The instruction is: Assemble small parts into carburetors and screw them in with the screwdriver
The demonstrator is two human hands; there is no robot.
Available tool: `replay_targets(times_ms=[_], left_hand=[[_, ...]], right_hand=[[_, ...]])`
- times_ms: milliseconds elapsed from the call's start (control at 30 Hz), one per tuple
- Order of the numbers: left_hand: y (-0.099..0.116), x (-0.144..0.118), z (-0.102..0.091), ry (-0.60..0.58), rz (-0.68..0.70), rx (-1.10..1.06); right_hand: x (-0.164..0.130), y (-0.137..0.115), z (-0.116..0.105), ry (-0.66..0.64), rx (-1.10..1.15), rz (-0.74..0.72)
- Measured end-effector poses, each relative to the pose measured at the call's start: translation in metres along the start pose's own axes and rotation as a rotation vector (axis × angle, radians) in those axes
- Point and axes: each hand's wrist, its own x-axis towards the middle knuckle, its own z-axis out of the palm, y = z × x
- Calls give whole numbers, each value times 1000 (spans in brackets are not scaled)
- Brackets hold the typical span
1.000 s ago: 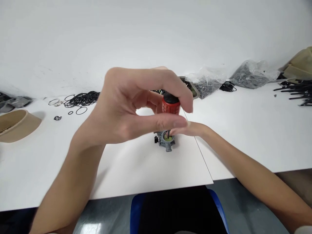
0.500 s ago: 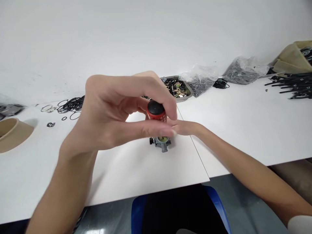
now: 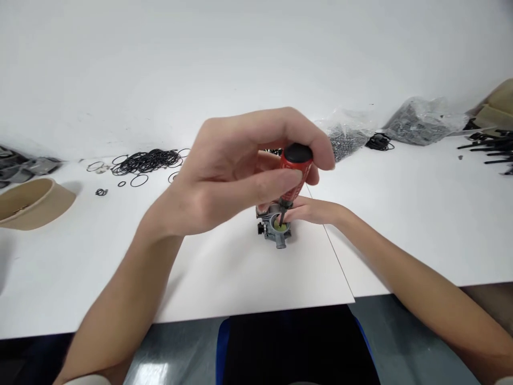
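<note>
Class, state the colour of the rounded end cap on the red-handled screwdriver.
The rounded end cap is black; it shows best in the head view.

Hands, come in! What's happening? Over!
Left hand holding screwdriver. Metal part on table, screwdriver pointing into it. Right hand alongside, close to screwdriver's end.

Soft, even light; the floor [image 3: 182, 350] glares (one white patch).

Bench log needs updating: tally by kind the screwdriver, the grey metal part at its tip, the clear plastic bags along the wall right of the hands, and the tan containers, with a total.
Screwdriver: 1
Grey metal part: 1
Clear plastic bags: 2
Tan containers, one cut off by the frame edge: 2
Total: 6
</note>
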Motion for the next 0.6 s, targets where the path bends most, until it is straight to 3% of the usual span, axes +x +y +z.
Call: replay_targets(times_ms=[133, 267, 467, 600], left_hand=[[-3, 2, 1, 4, 81, 70], [-1, -1, 3, 91, 41, 98], [4, -4, 2, -77, 47, -32], [3, -3, 1, -34, -21, 24]], right_hand=[[0, 0, 0, 61, -66, 35], [0, -9, 4, 63, -93, 55], [0, -9, 2, 9, -70, 33], [0, -1, -3, -7, -65, 44]])
